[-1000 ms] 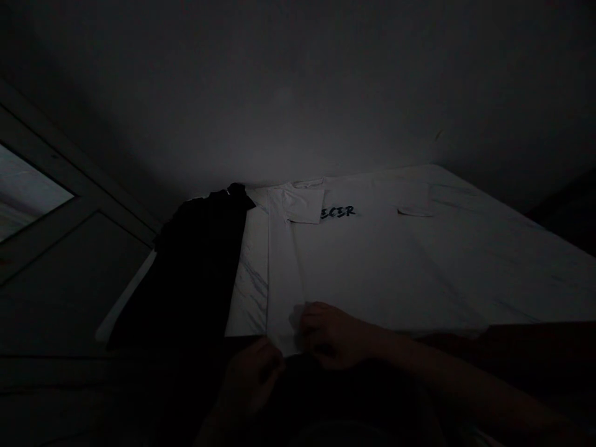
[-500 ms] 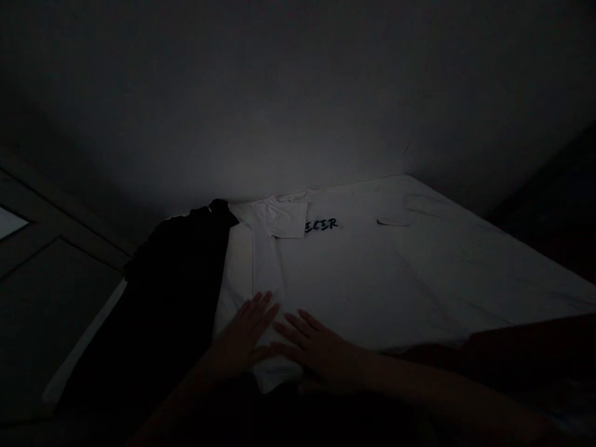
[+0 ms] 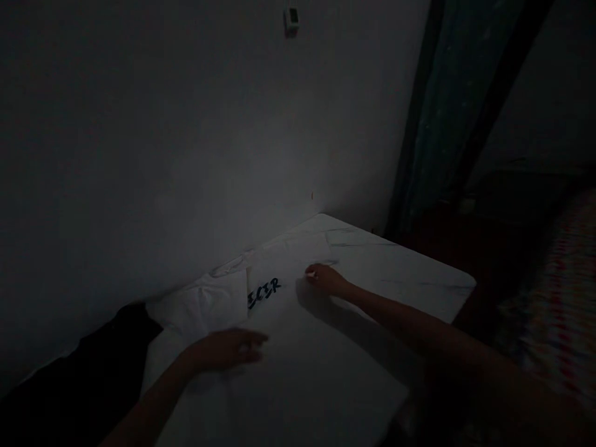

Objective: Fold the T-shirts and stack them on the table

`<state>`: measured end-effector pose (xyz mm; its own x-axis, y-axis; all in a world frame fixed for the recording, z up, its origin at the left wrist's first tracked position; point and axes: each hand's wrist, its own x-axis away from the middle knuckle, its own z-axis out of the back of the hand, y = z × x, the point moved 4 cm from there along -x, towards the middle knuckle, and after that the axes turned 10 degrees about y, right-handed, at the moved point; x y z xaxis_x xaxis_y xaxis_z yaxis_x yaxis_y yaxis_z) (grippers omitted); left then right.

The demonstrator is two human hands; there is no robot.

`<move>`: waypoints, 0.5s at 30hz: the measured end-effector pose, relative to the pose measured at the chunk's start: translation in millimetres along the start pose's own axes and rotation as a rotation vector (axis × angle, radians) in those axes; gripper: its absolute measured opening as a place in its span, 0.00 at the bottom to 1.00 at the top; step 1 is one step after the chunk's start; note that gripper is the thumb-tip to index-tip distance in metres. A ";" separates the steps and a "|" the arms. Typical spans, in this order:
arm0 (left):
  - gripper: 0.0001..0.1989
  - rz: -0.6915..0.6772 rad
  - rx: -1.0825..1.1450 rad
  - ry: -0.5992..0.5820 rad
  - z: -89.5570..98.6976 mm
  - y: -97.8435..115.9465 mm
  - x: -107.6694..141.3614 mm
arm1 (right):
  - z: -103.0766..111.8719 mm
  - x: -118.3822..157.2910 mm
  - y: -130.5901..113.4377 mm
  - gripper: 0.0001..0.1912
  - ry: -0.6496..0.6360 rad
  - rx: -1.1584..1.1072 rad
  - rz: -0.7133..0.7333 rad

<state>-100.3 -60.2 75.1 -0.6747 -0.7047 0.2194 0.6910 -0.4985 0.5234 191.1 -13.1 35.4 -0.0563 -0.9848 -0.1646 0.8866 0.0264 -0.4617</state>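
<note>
**Reaching over a white T-shirt with both hands in dim light**

Lying spread on the white counter (image 3: 414, 267): a white T-shirt (image 3: 302, 366), with dark lettering (image 3: 264, 292) across the upper part and a sleeve (image 3: 226, 298) folded inward beside the letters. Held above the shirt, to the right of the lettering: the right hand (image 3: 326, 280), with a shadow cast on the cloth just below. Fingers curled and narrow there, with a pale sliver at the tips; too dark to tell whether pinching fabric. Stretched over the shirt below the folded sleeve: the left hand (image 3: 223, 351), blurred, with fingers extended and apart, not gripping anything; impossible to tell whether touching the cloth.

Spread beside the shirt, at the left of the view: a black garment (image 3: 93, 379). Behind the counter: a pale wall (image 3: 186, 155), with a small device (image 3: 292, 21) mounted high up. Hanging farther off to the right: a greenish curtain (image 3: 459, 93). Visible at the right edge, blurred: multicoloured patterned fabric (image 3: 565, 310).
</note>
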 end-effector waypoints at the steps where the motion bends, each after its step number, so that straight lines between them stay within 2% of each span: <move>1: 0.20 -0.004 0.030 0.037 7.0 0.5 -37.5 | 5.7 -20.0 13.7 0.18 0.065 0.034 -0.063; 4: 0.16 0.076 0.188 0.235 21.0 -1.1 -138.9 | 18.0 -62.9 49.3 0.21 0.186 0.098 -0.230; 7: 0.12 0.157 0.305 0.390 22.0 1.2 -214.7 | 20.3 -85.3 73.2 0.23 0.217 0.120 -0.358; 11: 0.15 0.253 0.392 0.429 4.4 13.8 -286.3 | 12.8 -102.0 86.0 0.19 0.186 0.086 -0.461; 15: 0.18 0.323 0.539 0.388 -14.5 29.0 -336.4 | 4.0 -118.9 71.0 0.15 0.187 0.013 -0.375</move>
<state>150.5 155.1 4.5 -0.2498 -0.9521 0.1763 0.5490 0.0107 0.8357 262.6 105.2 25.7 -0.4575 -0.8776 -0.1431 0.7944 -0.3312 -0.5091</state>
